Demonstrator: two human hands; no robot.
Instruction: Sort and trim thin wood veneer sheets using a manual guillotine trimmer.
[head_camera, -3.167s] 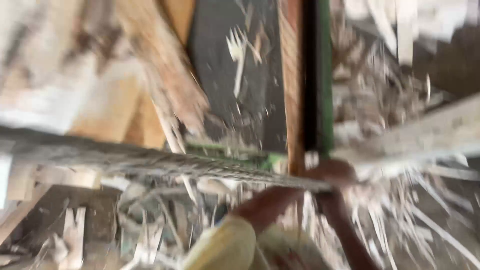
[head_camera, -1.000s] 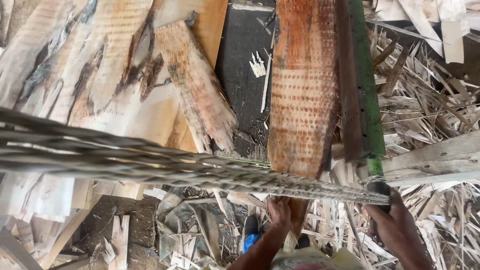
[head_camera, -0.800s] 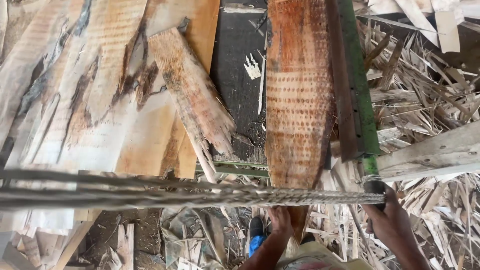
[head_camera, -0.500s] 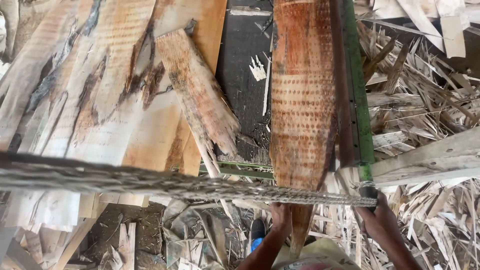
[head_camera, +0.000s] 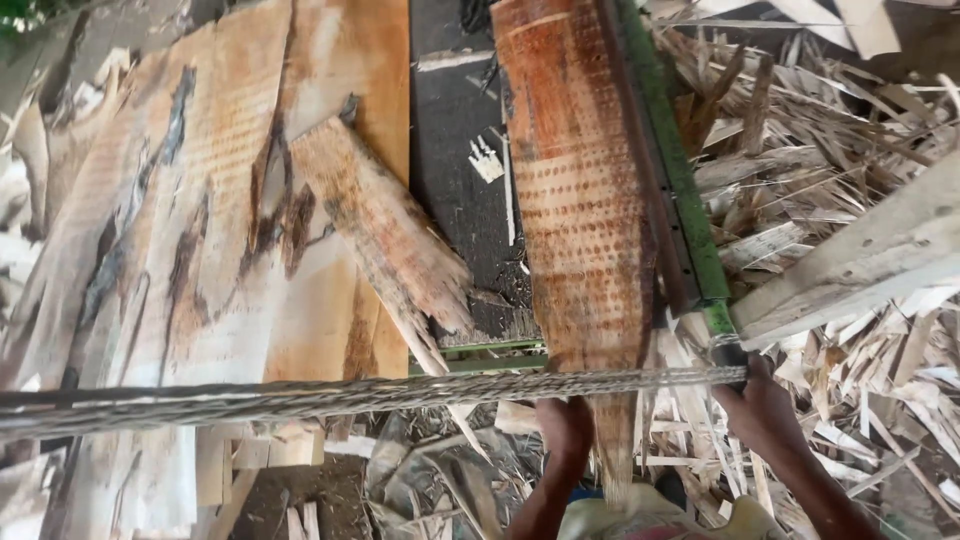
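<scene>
Since a moment ago my view has tipped up, so more of the reddish veneer strip (head_camera: 580, 220) shows, dotted with rows of small holes and lying on the dark belt (head_camera: 455, 190) beside the green rail (head_camera: 680, 190). My left hand (head_camera: 565, 430) grips its near end, fingers curled under. My right hand (head_camera: 762, 410) is closed around the long serrated blade (head_camera: 380, 393).

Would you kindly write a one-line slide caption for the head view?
Left hand grips a reddish-brown wood veneer strip; right hand holds a long grey ridged bar above pale scraps.
</scene>
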